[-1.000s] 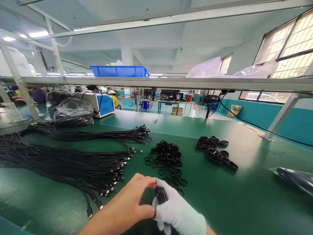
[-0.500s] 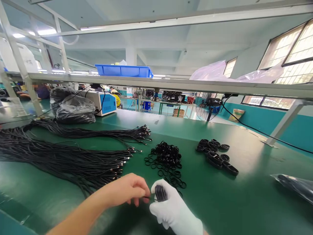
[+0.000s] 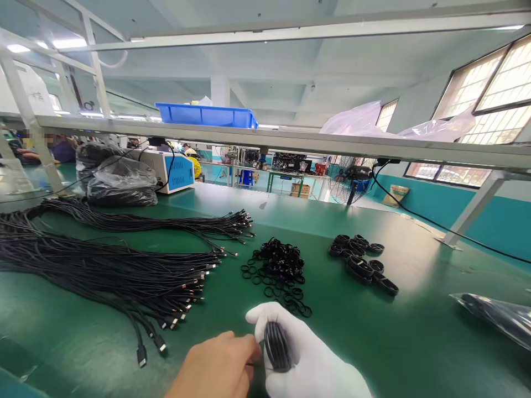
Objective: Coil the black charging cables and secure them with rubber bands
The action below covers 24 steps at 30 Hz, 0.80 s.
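A black cable (image 3: 277,347), wound into a tight coil, sits in my gloved right hand (image 3: 309,359), whose fingers wrap around it. My bare left hand (image 3: 219,362) is against the near side of the coil, its thumb and forefinger pinched at the cable; the tips are partly hidden. Just beyond the hands lies a heap of small black rings (image 3: 284,262), some scattered loose toward me. On the left, a long bundle of black cables (image 3: 145,276) has its metal plugs facing the middle, with a second bundle (image 3: 166,223) behind it.
Several coiled black cables (image 3: 360,267) lie on the green table (image 3: 415,331) at right. A plastic bag with dark contents (image 3: 498,318) is at the right edge. Bagged items (image 3: 122,179) and a blue-white machine (image 3: 178,170) stand at back left, under a shelf (image 3: 282,137).
Both hands have come lower and nearer to me, and the left hand has turned with its back up. The coil stays in the right hand. The view has shifted slightly.
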Available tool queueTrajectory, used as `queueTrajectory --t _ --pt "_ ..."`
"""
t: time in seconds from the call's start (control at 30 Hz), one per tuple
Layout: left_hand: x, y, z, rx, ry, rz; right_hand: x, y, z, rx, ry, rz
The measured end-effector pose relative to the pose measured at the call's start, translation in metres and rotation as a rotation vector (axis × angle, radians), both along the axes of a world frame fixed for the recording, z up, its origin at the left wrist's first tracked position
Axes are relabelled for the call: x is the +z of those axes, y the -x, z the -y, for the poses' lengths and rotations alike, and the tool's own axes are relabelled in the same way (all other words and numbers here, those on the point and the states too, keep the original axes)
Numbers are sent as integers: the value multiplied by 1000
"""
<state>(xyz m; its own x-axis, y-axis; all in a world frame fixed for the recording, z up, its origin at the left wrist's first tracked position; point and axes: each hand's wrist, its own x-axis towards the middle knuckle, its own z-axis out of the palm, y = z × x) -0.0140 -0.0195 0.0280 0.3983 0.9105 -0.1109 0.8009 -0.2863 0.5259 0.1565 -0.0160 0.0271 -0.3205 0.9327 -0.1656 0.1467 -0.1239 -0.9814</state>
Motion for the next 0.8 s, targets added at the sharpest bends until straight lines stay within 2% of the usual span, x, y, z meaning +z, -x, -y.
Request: queueTrajectory --t 0.13,0.27,0.37,0.5,0.67,0.73,0.8 --pt "10 2 -20 -88 219 156 -10 -3 -3 198 128 -387" --pt "14 6 -26 -5 351 655 -23 2 -14 314 107 -726" --pt "9 1 -24 73 383 932 -28 5 -16 368 111 -785" --pt "-5 -13 -21 159 454 1060 -32 8 -13 349 140 -760" --pt "-15 -16 -21 173 459 1167 -33 4 -15 353 164 -755" --pt "-12 -11 -20 199 398 1104 -34 3 -17 324 167 -759" --pt "-4 -5 -19 252 237 953 -35 2 -17 304 180 -760"
